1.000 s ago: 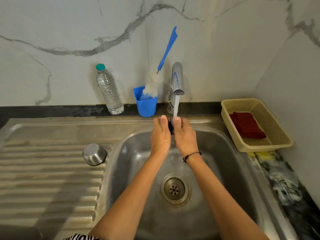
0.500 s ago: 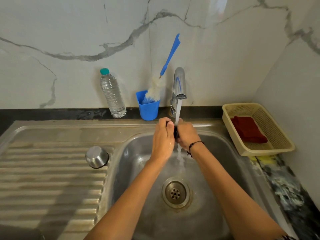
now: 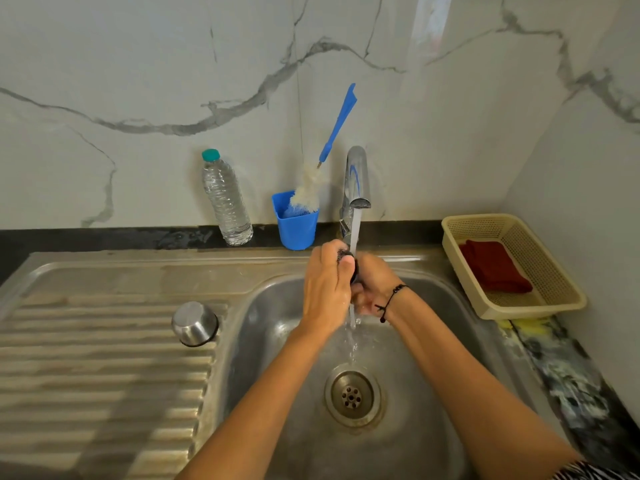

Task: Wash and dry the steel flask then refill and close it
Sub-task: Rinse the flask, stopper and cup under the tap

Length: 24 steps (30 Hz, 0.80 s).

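Under the running tap [image 3: 356, 178], my left hand [image 3: 323, 289] and my right hand [image 3: 375, 289] are pressed together over the sink basin [image 3: 273, 327]. Both curl round a small black part [image 3: 352, 270], of which only a sliver shows between the fingers. The water stream [image 3: 355, 226] falls onto it and runs down toward the drain [image 3: 352, 394]. A steel cup-shaped cap [image 3: 194, 323] lies mouth down on the drainboard, left of the basin. No flask body is in view.
Along the back ledge stand a clear water bottle [image 3: 225, 199] with a teal cap and a blue cup [image 3: 298, 223] with a blue-handled bottle brush [image 3: 337, 123]. A beige basket [image 3: 554, 289] at the right holds a red cloth [image 3: 493, 266].
My hands have turned and closed more tightly round the black part under the stream; the left fingers now wrap over its top. The camera has tilted slightly.
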### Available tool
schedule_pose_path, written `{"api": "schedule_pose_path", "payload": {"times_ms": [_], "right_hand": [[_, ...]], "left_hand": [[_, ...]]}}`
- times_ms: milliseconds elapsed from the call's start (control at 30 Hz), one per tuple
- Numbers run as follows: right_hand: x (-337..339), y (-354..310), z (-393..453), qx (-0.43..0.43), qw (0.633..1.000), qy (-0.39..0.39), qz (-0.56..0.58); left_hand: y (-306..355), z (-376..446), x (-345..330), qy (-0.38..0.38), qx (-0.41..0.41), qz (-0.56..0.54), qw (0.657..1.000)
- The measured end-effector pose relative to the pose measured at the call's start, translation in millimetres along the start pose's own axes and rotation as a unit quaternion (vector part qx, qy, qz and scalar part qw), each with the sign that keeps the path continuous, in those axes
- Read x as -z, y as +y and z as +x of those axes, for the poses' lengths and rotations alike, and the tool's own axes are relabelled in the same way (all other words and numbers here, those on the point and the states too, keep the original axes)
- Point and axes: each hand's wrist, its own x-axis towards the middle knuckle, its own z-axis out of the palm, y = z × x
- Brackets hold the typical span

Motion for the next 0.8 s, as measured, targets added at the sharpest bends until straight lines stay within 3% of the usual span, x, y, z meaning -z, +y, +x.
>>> {"api": "schedule_pose_path", "payload": {"times_ms": [100,133,200,267,300,367,500,567,633,667,733,800], "right_hand": [[-5,-7,0,0.103,0.988,0.071,-0.092],[-6,-6,1,0.171,0.962,0.122,-0.174],[-4,2,5,0.298,0.865,0.206,-0.348],[-1,12,5,0.386,0.786,0.225,-0.428],[1,16,4,0.418,0.758,0.23,-0.446],[3,20,1,0.45,0.741,0.241,-0.437],[-2,12,5,0.379,0.799,0.295,-0.362],[-6,6,11,0.307,0.872,0.259,-0.279],[-4,3,16,0.21,0.95,0.183,-0.142],[-3,1,14,0.167,0.972,0.146,-0.083],[-5,-3,8,0.149,0.978,0.122,-0.084],[-8,-4,4,0.204,0.952,0.149,-0.173]], "left_hand": [[3,2,6,-0.022,0.049,-0.051,0.997],[5,6,7,-0.043,0.102,-0.058,0.992],[7,16,12,-0.092,0.223,-0.083,0.967],[10,23,19,-0.134,0.309,-0.14,0.931],[12,26,21,-0.139,0.338,-0.16,0.917],[17,28,18,-0.124,0.362,-0.168,0.908],[19,23,0,0.002,0.292,-0.111,0.95],[17,20,0,0.033,0.194,-0.016,0.98],[13,18,2,0.041,0.108,0.058,0.992],[11,17,2,0.048,0.08,0.075,0.993],[9,16,1,0.067,0.068,0.063,0.993],[8,17,1,0.09,0.096,0.042,0.99]]}}
